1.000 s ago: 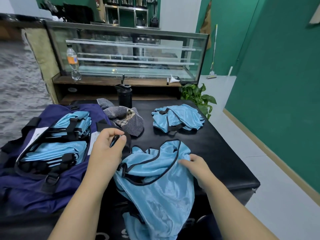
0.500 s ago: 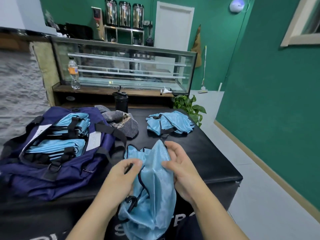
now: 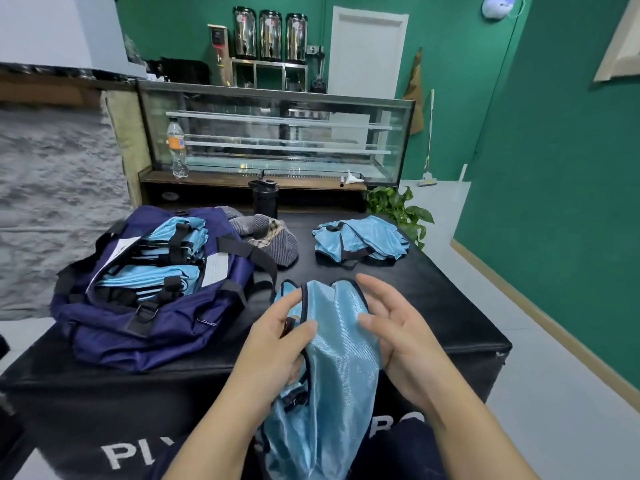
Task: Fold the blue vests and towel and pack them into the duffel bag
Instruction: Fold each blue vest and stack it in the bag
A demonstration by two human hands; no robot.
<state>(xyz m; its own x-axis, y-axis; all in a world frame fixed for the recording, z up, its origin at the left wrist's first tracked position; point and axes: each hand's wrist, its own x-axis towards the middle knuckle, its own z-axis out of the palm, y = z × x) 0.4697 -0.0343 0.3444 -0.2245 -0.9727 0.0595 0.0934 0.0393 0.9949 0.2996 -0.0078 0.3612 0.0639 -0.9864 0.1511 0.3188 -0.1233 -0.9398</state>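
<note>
A light blue vest (image 3: 341, 358) with black trim hangs over the near edge of the black table (image 3: 450, 306), bunched lengthwise between my hands. My left hand (image 3: 277, 341) pinches its trimmed edge between thumb and fingers. My right hand (image 3: 398, 334) lies against the vest's right side with its fingers straight and spread. The navy duffel bag (image 3: 156, 323) stands unzipped at the left, with folded blue vests (image 3: 152, 275) inside. A grey striped towel (image 3: 270, 237) lies crumpled behind the bag. More unfolded blue vests (image 3: 360, 237) lie in a heap at the far right of the table.
A black bottle (image 3: 265, 199) stands at the table's far edge, just behind the towel. A potted plant (image 3: 398, 206) grows past the far right corner. A glass display counter (image 3: 277, 133) runs behind the table. White floor lies to the right, along the green wall.
The vest has been lifted off the table and gathered into a narrow hanging bundle. Both hands came together on it; my right hand's fingers have since straightened. The view tilted upward.
</note>
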